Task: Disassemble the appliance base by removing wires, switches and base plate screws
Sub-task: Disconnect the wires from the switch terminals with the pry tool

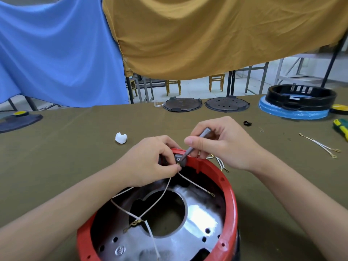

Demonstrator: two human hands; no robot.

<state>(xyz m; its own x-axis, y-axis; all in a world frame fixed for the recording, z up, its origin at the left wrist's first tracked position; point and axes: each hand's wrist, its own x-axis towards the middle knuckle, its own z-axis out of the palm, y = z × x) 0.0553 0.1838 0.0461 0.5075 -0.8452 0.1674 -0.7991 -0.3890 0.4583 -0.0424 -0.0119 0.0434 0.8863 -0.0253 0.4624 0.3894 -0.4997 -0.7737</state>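
A red round appliance base [228, 200] lies open side up in front of me, with a shiny metal plate [199, 215] inside. At its far rim sits a small grey switch block [178, 159]. My left hand [150, 161] pinches that block and the white wires [160, 196] coming from it. My right hand [224, 143] grips a grey screwdriver [197, 141], its tip set on the block. Several white wires with ring terminals trail loose across the plate.
On the olive cloth lie a white plastic piece [121, 138], loose wires [320, 145] at right, a green-yellow tool [341, 129], a small black part [247, 123], two dark round plates [182, 104] [227, 104] and a black ring on a blue disc [301, 99].
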